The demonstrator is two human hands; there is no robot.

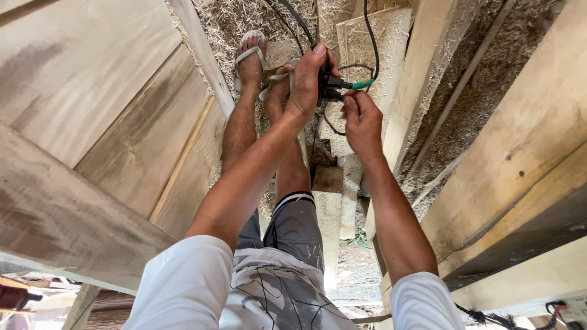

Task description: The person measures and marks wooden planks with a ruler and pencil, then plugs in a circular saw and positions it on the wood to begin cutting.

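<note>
Left hand (pixel 309 76) clamped round black socket block (pixel 324 82), right hand (pixel 361 119) pinching plug (pixel 335 93) beside it: fingers near pins risk shock.

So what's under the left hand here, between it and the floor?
The left hand covers a black socket block; only its edge shows. A plug with a green collar sticks out toward the right hand. Below lie wood shavings and the person's sandalled feet.

The left hand (pixel 307 82) and right hand (pixel 361 122) meet on a plug (pixel 333 85) above the feet (pixel 251 61), left hand just left of it, right hand below it. A cable (pixel 370 36) runs up beyond. A door (pixel 104 134) lies left, planks (pixel 513 159) right, shavings (pixel 232 18) on the floor.
</note>
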